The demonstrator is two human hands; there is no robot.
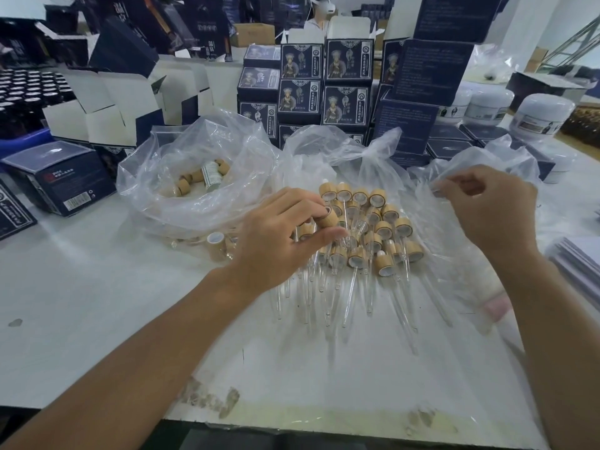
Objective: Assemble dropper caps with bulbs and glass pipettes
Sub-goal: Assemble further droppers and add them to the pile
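The left hand (279,235) pinches a wooden cap (328,217) directly over the pile of finished droppers (367,228), whose glass tubes point toward the person, while the right hand (487,206) pinches the plastic bag (428,190) just beyond them.

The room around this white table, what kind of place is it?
Probably a cosmetics packing workshop: stacks of dark blue printed cartons, white plastic cream jars, and a pile of bamboo-collared glass droppers that the left hand is working on.
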